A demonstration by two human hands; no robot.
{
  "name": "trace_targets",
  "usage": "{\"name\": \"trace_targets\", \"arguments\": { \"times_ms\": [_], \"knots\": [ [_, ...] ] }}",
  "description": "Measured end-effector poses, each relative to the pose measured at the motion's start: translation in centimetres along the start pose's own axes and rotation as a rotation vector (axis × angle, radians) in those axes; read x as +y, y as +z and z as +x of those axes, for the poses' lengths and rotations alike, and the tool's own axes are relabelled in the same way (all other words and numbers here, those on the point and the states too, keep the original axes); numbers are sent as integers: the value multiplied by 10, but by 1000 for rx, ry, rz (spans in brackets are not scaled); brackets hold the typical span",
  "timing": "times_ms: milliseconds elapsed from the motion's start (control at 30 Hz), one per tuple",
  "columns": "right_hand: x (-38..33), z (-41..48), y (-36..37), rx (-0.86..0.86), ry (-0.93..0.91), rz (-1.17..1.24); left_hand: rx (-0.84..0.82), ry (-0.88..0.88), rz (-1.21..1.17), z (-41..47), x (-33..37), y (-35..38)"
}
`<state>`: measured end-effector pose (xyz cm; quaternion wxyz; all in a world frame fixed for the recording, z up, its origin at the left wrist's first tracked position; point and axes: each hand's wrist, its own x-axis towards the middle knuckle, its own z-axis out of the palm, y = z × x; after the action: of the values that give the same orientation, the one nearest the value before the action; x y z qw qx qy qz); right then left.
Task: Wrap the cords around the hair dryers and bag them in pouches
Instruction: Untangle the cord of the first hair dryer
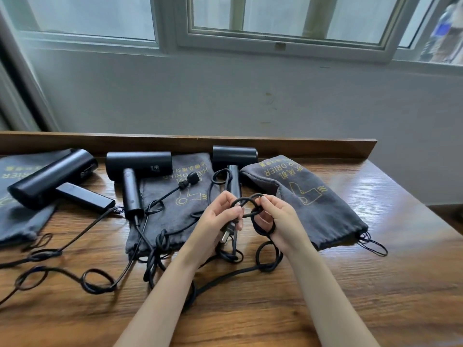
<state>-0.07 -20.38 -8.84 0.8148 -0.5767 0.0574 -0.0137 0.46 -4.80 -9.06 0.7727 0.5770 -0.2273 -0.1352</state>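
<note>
Three black hair dryers lie along the back of the wooden table: the left dryer (pixel 53 177), the middle dryer (pixel 136 169) and the right dryer (pixel 234 159). Each lies by a grey pouch: the left pouch (pixel 15 219), the middle pouch (pixel 180 204), the right pouch (pixel 315 196). My left hand (pixel 220 216) and my right hand (pixel 278 221) both grip a knotted loop of the right dryer's black cord (pixel 246 204) above the table. The plug (pixel 226 235) hangs below my left hand.
Loose black cords (pixel 95 279) from the left and middle dryers snake in loops across the table front. A raised wooden ledge (pixel 275 146) runs along the table's back, under a grey wall and window. The table's right edge (pixel 426 214) drops off beyond the right pouch.
</note>
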Motion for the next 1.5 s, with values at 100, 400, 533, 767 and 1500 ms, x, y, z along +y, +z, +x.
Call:
{"name": "trace_targets", "arguments": {
  "times_ms": [100, 400, 533, 767, 1500],
  "knots": [
    [-1, 4, 4, 46, 72, 85, -40, -16, -170, -1, 1, -4],
    [-6, 10, -1, 109, 94, -40, 6, 26, 41, -2, -1, -7],
    [-10, 11, -4, 56, -5, -370, 142, 54, 118, -2, 0, -3],
    [-22, 12, 0, -1, -1, -309, 205, 16, 32, 0, -4, 1],
    [3, 13, -2, 336, -151, -44, 350, 85, 361, 7, -12, 9]
  ]
}}
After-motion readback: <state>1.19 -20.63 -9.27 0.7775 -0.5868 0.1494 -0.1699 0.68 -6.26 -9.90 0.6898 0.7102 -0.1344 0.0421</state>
